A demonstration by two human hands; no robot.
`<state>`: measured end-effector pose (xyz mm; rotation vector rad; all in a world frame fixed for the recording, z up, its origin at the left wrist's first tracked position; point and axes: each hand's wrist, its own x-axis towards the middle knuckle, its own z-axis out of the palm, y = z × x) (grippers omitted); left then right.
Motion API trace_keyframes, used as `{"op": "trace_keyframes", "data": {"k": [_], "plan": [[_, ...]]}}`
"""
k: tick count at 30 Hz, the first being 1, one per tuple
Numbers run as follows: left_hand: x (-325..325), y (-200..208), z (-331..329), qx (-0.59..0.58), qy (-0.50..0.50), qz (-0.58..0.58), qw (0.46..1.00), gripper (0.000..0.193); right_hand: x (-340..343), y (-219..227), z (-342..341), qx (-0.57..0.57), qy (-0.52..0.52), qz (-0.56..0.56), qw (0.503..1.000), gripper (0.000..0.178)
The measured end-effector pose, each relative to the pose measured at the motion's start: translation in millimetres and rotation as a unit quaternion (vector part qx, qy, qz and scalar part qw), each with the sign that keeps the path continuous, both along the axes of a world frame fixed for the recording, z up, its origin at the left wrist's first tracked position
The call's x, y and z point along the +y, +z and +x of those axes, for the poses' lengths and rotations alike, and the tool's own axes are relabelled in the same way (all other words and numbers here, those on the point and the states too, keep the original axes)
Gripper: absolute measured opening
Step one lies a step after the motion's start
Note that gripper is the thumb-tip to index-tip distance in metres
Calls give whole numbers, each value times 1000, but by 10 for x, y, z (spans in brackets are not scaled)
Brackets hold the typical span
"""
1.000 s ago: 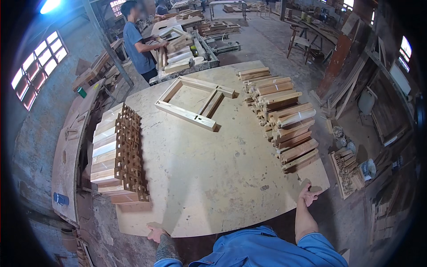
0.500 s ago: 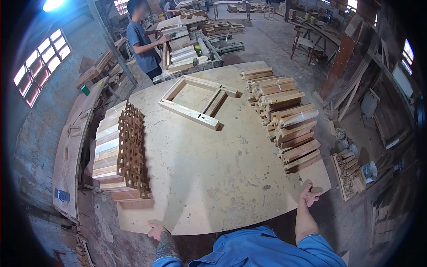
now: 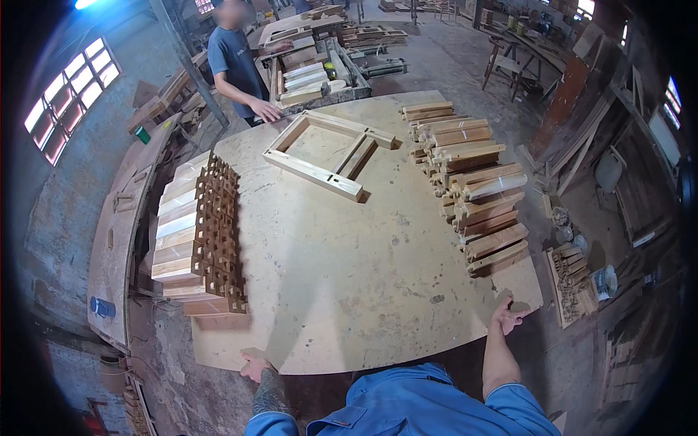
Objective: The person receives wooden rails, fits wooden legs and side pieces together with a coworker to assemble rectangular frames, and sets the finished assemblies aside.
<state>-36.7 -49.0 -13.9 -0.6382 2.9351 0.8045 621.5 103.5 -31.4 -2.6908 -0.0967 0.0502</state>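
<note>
My left hand [image 3: 256, 365] rests on the near left edge of a pale plywood tabletop [image 3: 334, 283], fingers apart and holding nothing. At the near right corner my right hand [image 3: 508, 315] leans on the edge, also open, its thumb and fingers spread. Toward the far side lies a wooden frame [image 3: 313, 171] with a crossbar near one end. A neat stack of mortised wooden pieces [image 3: 178, 232] stands along the left edge. Nearest to my right hand is a row of tenoned wooden pieces [image 3: 494, 243], piled along the right side.
Across the table stands a co-worker [image 3: 236, 65], one hand near its far left corner. Behind is a bench [image 3: 320, 87] heaped with lumber. A long side table [image 3: 131, 218] runs along the left wall. On the right floor sit a tray of offcuts [image 3: 569, 280] and a bucket [image 3: 603, 280].
The co-worker has turned toward my table and lowered a hand to its far left corner. My hands keep their places on the edge; the view has shifted slightly.
</note>
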Motion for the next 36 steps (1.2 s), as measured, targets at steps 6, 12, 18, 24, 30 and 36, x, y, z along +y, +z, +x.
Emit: {"op": "trace_keyframes", "data": {"k": [6,12,18,24,30,36], "plan": [[32,81,43,1,-1,15,1000,82,1,-86,18,-13,-2,6,1000,106],[13,2,5,17,1,12,1000,79,-7,-116,46,-10,12,-3,1000,109],[-46,-78,-51,-12,-41,0,999,80,-3,-141,42,-44,3,2,999,105],[-18,-61,-43,-5,-5,-6,1000,80,13,8,-19,-14,9,-2,1000,106],[-3,-13,-7,3,-5,-9,1000,80,20,188,-95,16,10,-2,1000,108],[-1,-19,-1,8,-3,-10,1000,80,20,147,-67,44,5,-11,999,107]]}}
